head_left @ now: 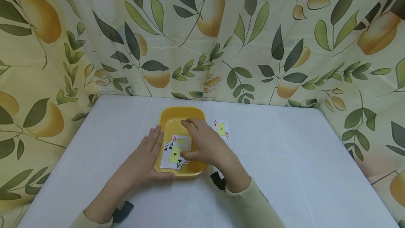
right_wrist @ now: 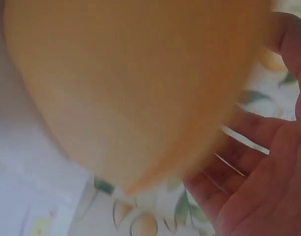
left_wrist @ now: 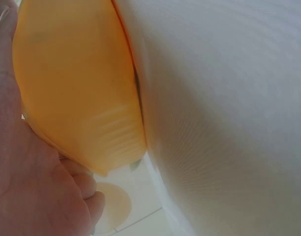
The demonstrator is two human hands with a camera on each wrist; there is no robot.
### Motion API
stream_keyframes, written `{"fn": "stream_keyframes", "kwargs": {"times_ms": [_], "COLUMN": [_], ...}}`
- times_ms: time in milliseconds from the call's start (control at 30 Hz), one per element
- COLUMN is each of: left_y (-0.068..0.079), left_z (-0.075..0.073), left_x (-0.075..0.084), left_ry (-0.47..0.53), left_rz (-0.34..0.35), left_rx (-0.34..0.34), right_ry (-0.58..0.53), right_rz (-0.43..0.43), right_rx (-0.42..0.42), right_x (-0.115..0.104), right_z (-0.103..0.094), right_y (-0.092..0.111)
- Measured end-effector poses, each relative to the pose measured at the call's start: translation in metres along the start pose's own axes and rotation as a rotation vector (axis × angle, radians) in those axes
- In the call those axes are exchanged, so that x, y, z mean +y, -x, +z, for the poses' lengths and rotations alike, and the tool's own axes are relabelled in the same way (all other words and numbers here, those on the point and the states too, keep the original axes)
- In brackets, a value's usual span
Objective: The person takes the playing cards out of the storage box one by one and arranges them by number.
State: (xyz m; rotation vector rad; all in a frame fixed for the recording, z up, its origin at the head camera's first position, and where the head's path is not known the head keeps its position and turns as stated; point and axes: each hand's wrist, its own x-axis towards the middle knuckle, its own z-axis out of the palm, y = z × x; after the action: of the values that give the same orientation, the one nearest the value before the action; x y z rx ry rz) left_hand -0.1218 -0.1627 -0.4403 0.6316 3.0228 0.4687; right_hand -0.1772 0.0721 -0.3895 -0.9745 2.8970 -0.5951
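A yellow tray [head_left: 182,112] stands on the white table. Inside it, an ace of clubs [head_left: 174,154] overlaps a two of clubs [head_left: 165,157] and a red ace [head_left: 186,140], whose suit I cannot make out. My left hand [head_left: 146,156] rests against the tray's left side, fingers straight along the rim and thumb at the near edge. Over the tray's right part hovers my right hand [head_left: 207,143], fingers extended and thumb apart, with nothing visible between them. It hides part of the cards. The right wrist view shows the tray's outer wall [right_wrist: 131,98] beside the spread fingers.
An ace of diamonds [head_left: 221,129] lies on the white tabletop [head_left: 278,157], just right of the tray. Behind the table hangs a curtain [head_left: 196,55] printed with fruit and leaves. A dark strap [head_left: 218,180] shows at the right wrist.
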Motion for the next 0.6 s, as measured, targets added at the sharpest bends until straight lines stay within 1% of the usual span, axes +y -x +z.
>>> {"fn": "stream_keyframes", "kwargs": {"times_ms": [200, 300, 467, 600], "left_y": [0.0, 0.0, 0.0, 0.0], "left_z": [-0.001, -0.001, -0.001, -0.001], "left_x": [0.0, -0.001, -0.001, -0.001], "left_ry": [0.005, 0.006, 0.004, 0.007], "left_rz": [-0.02, -0.022, -0.009, -0.004], "left_rx": [-0.03, -0.038, -0.029, -0.021], "right_ry": [0.033, 0.049, 0.061, 0.118], "right_rz": [-0.015, -0.023, -0.049, -0.063], "right_rx": [-0.099, -0.127, -0.162, -0.187], "right_x": [-0.01, -0.011, -0.011, -0.012], "right_z": [0.02, 0.027, 0.035, 0.041], "right_y": [-0.006, -0.006, -0.006, -0.007]}}
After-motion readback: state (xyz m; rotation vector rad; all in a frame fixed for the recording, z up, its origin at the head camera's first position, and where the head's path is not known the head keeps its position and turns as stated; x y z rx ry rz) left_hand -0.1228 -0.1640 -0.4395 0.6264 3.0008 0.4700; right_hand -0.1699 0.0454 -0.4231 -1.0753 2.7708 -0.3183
